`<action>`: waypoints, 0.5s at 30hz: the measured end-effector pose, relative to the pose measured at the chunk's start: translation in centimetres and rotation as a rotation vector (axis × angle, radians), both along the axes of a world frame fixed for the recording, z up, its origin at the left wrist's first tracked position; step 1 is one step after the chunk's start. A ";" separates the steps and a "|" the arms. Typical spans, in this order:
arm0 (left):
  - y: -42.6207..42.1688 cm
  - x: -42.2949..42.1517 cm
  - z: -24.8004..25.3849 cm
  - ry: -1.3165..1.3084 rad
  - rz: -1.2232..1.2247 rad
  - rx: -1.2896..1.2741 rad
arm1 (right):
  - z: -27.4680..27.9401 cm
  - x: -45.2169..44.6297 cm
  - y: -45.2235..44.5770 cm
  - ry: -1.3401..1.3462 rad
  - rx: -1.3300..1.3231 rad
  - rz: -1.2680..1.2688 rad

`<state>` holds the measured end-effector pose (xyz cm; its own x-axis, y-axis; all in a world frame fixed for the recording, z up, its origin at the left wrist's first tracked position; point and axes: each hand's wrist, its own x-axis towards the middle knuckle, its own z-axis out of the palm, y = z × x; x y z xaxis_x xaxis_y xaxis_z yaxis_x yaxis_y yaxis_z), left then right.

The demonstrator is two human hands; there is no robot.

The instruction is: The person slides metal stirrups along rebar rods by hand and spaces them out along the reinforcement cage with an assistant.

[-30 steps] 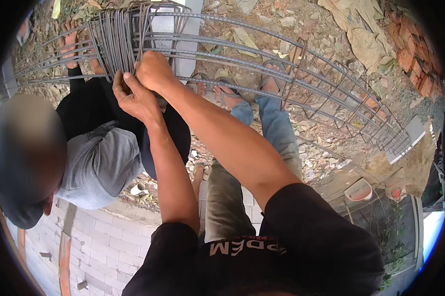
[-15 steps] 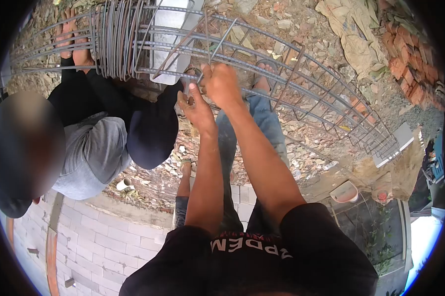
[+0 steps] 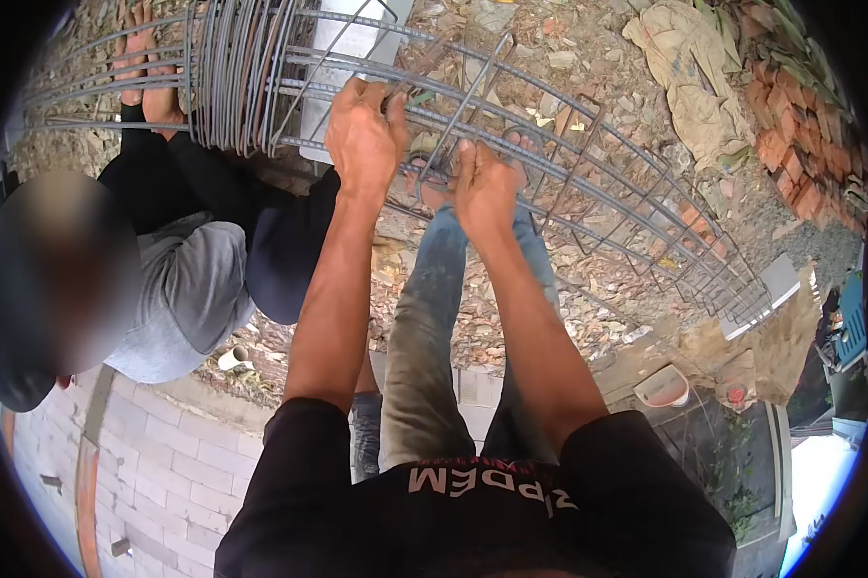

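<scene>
Long ribbed steel bars (image 3: 559, 154) run across the view, with square steel stirrups around them. My left hand (image 3: 364, 140) is closed at one of the long bars, left of a slanted stirrup (image 3: 472, 94). To its right, my right hand (image 3: 485, 190) pinches the lower part of that slanted stirrup, beside a lower bar. The fingertips of both hands partly hide what they touch. Many stirrups stand bunched together (image 3: 236, 77) to the left of my hands.
A co-worker in a grey top (image 3: 188, 299) crouches at the left, hands (image 3: 155, 82) at the bars' left part. A pale block (image 3: 342, 58) lies under the bars. Stacked red bricks (image 3: 800, 144) and a crumpled sheet (image 3: 684, 77) are upper right; a white cup (image 3: 233, 359) lies on the rubble.
Both my hands have moved right along the bars from the bunched stirrups. They are now farther apart, and a slanted stirrup stands away from the bunch beside my right hand.
</scene>
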<state>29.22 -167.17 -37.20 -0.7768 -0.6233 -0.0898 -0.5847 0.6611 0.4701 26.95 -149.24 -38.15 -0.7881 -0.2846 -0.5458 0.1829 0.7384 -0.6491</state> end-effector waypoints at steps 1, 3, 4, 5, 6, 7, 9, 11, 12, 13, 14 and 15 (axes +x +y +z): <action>-1.2 0.2 -0.4 0.023 0.088 0.001 | 0.1 0.0 0.5 -0.066 -0.031 -0.104; -5.7 1.8 -0.6 0.086 0.389 -0.098 | 0.5 0.1 1.4 -0.211 -0.093 -0.314; -7.6 2.4 0.0 -0.012 0.428 -0.200 | 0.3 -0.2 1.9 -0.214 -0.082 -0.274; -9.7 3.5 -0.2 -0.007 0.488 -0.251 | -0.1 -0.7 2.4 -0.218 -0.078 -0.230; -10.5 2.9 0.1 -0.028 0.542 -0.244 | -0.2 -1.1 2.3 -0.221 -0.076 -0.189; -11.2 2.4 0.5 -0.051 0.597 -0.235 | 0.0 -1.2 2.3 -0.240 -0.074 -0.204; -12.0 1.8 -0.1 -0.115 0.615 -0.206 | 0.7 -1.8 2.6 -0.269 -0.065 -0.233; -11.4 1.8 -0.1 -0.132 0.520 -0.308 | 1.6 -1.8 3.2 -0.277 -0.086 -0.301; -9.8 1.0 0.5 -0.109 0.412 -0.429 | 1.7 -1.9 3.2 -0.276 -0.104 -0.336; -9.2 0.3 0.6 -0.081 0.301 -0.548 | 1.3 -2.1 3.2 -0.234 -0.090 -0.287; -9.5 0.2 -0.1 -0.121 0.182 -0.522 | 0.9 -2.0 3.4 -0.197 -0.069 -0.236; -9.4 0.8 -1.0 -0.174 0.068 -0.491 | 1.1 -1.6 3.8 -0.169 -0.044 -0.179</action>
<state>30.05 -176.60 -38.22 -0.7329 -0.6727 0.1016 -0.6757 0.7371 0.0068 25.36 -145.47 -37.02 -0.7265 -0.1753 -0.6644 0.4168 0.6563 -0.6289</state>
